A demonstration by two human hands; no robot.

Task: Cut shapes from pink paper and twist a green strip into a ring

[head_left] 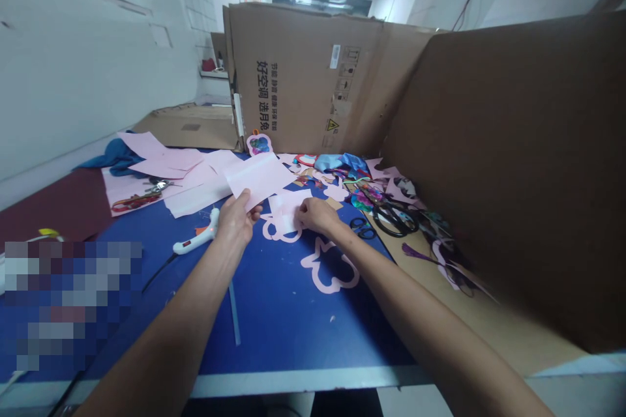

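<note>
Between the thumb and fingers of my left hand (237, 215) is a sheet of pale pink paper (259, 176), tilted above the table. My right hand (315, 214) has its fingers pinched at the right edge of a smaller pale sheet (286, 205). Below that sheet, partly covered by it, lies a pink paper outline cutout (274, 231). A second pink outline cutout (317, 280), with rounded lobes and pointed ears, rests nearer the front. Left of my left hand a white glue gun (195, 238) lies with a small red light showing.
Scissors with black handles (395, 218) and a smaller pair (362, 229) lie at the right among paper scraps. Pink sheets (163, 163) are stacked at the left. A cardboard wall (303, 78) stands behind; another cardboard panel (518, 163) bounds the right side. A blue strip (235, 316) lies in front.
</note>
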